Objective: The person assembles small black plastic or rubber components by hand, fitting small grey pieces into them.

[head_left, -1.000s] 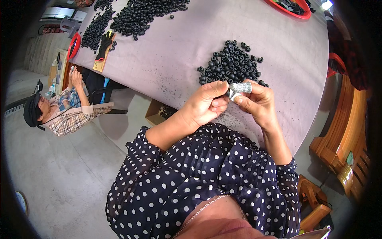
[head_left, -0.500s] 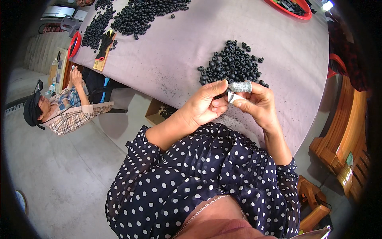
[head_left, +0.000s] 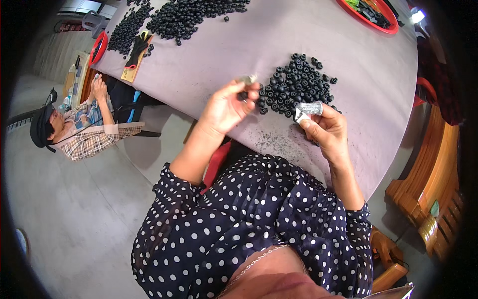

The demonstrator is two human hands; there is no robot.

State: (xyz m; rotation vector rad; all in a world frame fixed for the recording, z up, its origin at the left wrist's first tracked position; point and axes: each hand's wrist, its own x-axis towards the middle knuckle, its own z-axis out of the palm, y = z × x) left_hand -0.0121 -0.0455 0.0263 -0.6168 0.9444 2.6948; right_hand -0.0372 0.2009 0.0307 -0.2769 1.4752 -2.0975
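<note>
My left hand (head_left: 222,107) is raised over the near part of the table, left of a heap of small black ring-shaped parts (head_left: 298,82). Its fingers are curled around one small black round part (head_left: 242,95); a pale grey wrap (head_left: 247,79) shows at a fingertip. At the heap's near right edge, my right hand (head_left: 326,132) pinches a small flat whitish piece (head_left: 300,118) between thumb and index finger. Grey tape (head_left: 309,108) covers that index finger. The exact kind of the whitish piece cannot be made out.
Larger heaps of black parts (head_left: 181,20) lie at the far left, near a black glove (head_left: 137,50) on a board. Red trays stand at the far right (head_left: 393,29) and left (head_left: 99,47). Another person (head_left: 74,124) sits at left; a wooden chair (head_left: 423,174) stands at right. Black crumbs dot the tablecloth.
My hands were together in front of the heap and are now apart. The left has moved left and away from me with the black part; the right has shifted slightly right, keeping the whitish piece.
</note>
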